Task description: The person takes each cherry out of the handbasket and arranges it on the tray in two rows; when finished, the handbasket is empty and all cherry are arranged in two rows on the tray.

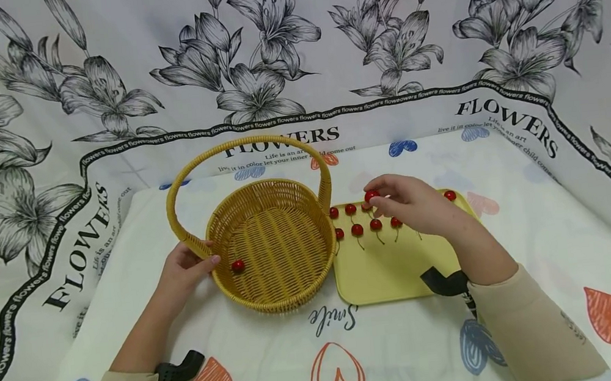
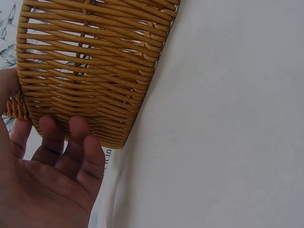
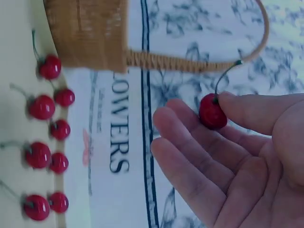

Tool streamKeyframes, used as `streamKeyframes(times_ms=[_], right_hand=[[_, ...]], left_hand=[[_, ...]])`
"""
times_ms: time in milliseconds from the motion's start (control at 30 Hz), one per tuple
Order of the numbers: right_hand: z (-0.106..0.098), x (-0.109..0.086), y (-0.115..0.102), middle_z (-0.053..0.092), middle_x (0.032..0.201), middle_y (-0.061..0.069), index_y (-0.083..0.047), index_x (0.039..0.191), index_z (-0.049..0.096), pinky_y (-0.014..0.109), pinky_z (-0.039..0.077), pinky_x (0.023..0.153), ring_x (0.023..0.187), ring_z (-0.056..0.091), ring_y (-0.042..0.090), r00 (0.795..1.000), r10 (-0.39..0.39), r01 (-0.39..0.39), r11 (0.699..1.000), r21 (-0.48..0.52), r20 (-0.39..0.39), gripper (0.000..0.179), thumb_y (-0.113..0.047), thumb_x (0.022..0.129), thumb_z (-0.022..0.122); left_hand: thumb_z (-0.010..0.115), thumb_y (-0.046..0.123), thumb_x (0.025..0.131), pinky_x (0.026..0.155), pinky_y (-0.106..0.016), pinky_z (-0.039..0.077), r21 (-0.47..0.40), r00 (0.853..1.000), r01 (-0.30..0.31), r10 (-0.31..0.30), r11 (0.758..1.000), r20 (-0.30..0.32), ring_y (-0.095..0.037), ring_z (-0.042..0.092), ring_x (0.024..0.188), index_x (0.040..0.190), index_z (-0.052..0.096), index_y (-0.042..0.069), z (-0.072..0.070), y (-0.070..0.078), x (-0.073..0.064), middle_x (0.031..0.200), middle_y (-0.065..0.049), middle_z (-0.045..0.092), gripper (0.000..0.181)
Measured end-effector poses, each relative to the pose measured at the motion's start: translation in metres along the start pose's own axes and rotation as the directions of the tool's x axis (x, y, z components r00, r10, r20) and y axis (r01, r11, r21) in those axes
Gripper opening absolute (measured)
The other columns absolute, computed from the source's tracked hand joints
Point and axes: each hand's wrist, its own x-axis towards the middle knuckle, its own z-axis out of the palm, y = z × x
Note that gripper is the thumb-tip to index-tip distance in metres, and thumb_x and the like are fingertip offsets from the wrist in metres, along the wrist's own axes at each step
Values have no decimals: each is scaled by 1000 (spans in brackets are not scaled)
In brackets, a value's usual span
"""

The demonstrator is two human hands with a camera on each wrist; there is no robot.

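My left hand (image 1: 185,271) grips the rim of a round wicker basket (image 1: 219,284) where its handle joins, thumb at the rim and fingers against the outer wall. In the left wrist view the fingers (image 2: 78,137) curl at the woven side. One cherry (image 1: 238,266) lies inside the basket, near its left wall. My right hand (image 1: 414,204) pinches a red cherry (image 3: 212,111) between thumb and fingers, its green stem pointing up in the right wrist view. This hand is raised over a yellow tray (image 1: 391,274), on which several stemmed cherries (image 1: 357,229) lie in two rows.
The tray stands right beside the basket's right side. A tall arched handle (image 1: 245,141) spans the basket. Another cherry (image 1: 449,195) sits at the tray's back right corner. A white cloth (image 1: 267,366) with printed hearts covers the table, and a flowered curtain (image 1: 325,47) hangs behind.
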Motion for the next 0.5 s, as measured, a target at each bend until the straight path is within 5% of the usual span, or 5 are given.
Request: streamKeyframes(times_ms=[233,500], right_hand=[[-32,-3,33,65,118,11,-9,134,64,42,51,82,100,65,28,995,86,-93,988,-125,-55,34,-26,104,63],[-57,-6,75,66,123,15,-3,133,65,43,52,84,100,64,27,980,198,-197,957,-212,-15,40,-30,104,63]], left_hand=[[70,5,98,71,-23,57,11,1000,-5,5,1000,-2,-13,62,84,127,52,-6,1,-2,0,102,-1,66,36],[70,3,97,70,-24,57,-4,1000,-22,22,1000,-3,-13,64,83,124,55,-4,1,0,0,100,0,67,32]])
